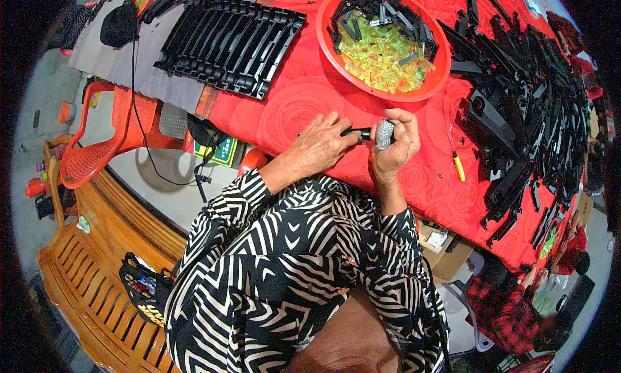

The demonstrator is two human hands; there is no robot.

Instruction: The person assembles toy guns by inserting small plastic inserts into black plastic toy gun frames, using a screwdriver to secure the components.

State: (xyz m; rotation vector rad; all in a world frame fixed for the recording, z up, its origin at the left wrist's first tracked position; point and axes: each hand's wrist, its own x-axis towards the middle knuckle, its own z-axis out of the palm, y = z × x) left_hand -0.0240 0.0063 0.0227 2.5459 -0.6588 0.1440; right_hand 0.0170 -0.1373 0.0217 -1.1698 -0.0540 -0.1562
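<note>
Table (304, 95) under a red patterned cloth carries a big heap of black plastic parts (524, 95) on the right, a neat row of finished black strips (226, 43) on the left, and a red bowl (440, 75) of yellow-green clear pieces (385, 56) and short black bits. Just below the bowl, left hand (320, 147) has its fingers curled over a small black part (354, 134) on the cloth; right hand (398, 143) is clenched around a grey knobby-handled tool (384, 135) that meets the part's end. Best keep the part pinned flat and the tool in line with it. Yellow screwdriver (458, 166) lies apart.
</note>
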